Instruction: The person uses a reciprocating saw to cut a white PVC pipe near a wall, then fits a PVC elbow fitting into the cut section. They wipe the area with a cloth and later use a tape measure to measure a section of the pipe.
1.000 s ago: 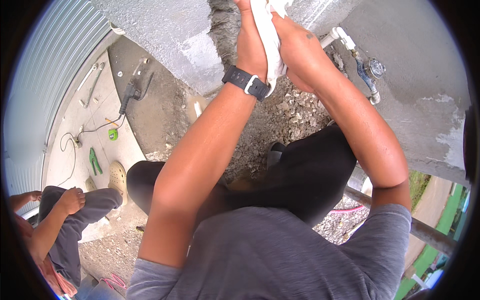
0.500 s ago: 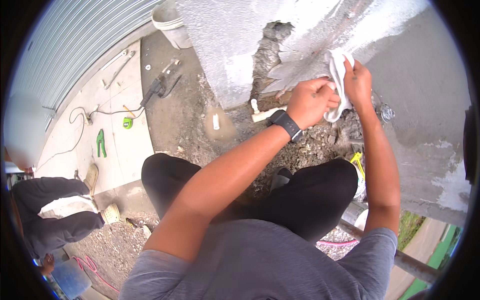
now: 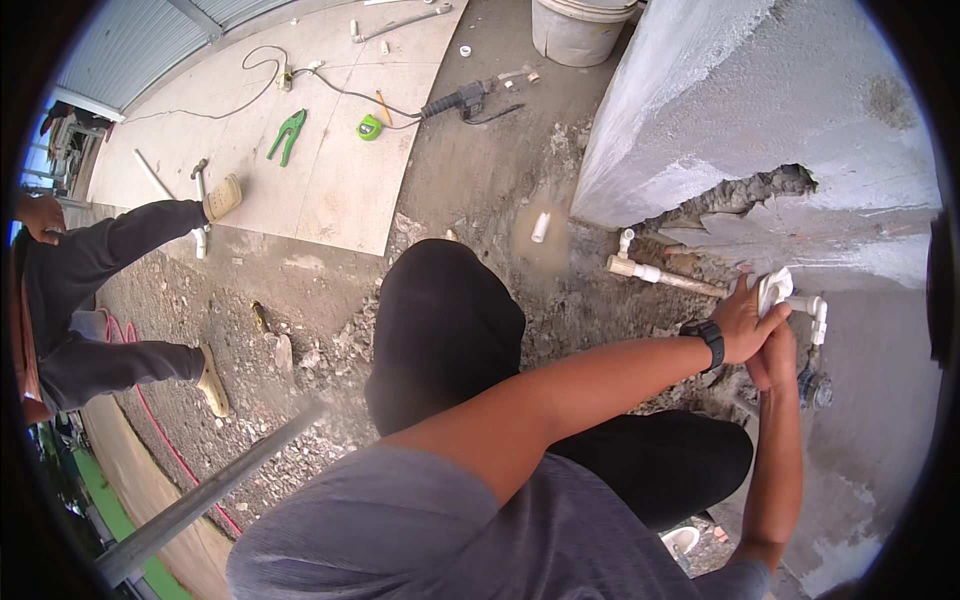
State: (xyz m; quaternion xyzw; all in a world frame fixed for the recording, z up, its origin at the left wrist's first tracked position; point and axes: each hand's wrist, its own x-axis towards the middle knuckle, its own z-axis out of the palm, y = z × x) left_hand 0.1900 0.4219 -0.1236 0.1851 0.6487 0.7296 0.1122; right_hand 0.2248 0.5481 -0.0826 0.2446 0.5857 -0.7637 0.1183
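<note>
A white cloth (image 3: pixel 774 288) is bunched against the pipe run low on the wall. My left hand (image 3: pixel 742 322), with a black watch at the wrist, is closed on the cloth. Just below and partly behind it, my right hand (image 3: pixel 776 352) is closed on the cloth too, its fingers largely hidden. Beside the cloth, a white pipe elbow (image 3: pixel 820 312) turns downward. To the left of my hands runs a pipe (image 3: pixel 690 284) ending in a beige fitting (image 3: pixel 621 265) with a small white elbow (image 3: pixel 626 240). A round metal fitting (image 3: pixel 818 390) sits below my right hand.
A broken hollow (image 3: pixel 740 195) opens in the wall. A bucket (image 3: pixel 580 32), power tool (image 3: pixel 462 100), green pipe cutter (image 3: pixel 288 136) and tape measure (image 3: pixel 369 127) lie farther left. At left sits a co-worker (image 3: pixel 130 240). A metal bar (image 3: pixel 210 490) slants across the rubble.
Both hands have lowered the cloth onto the pipe; it was held up as a loose loop and is now bunched. The view has swung, shifting the surroundings.
</note>
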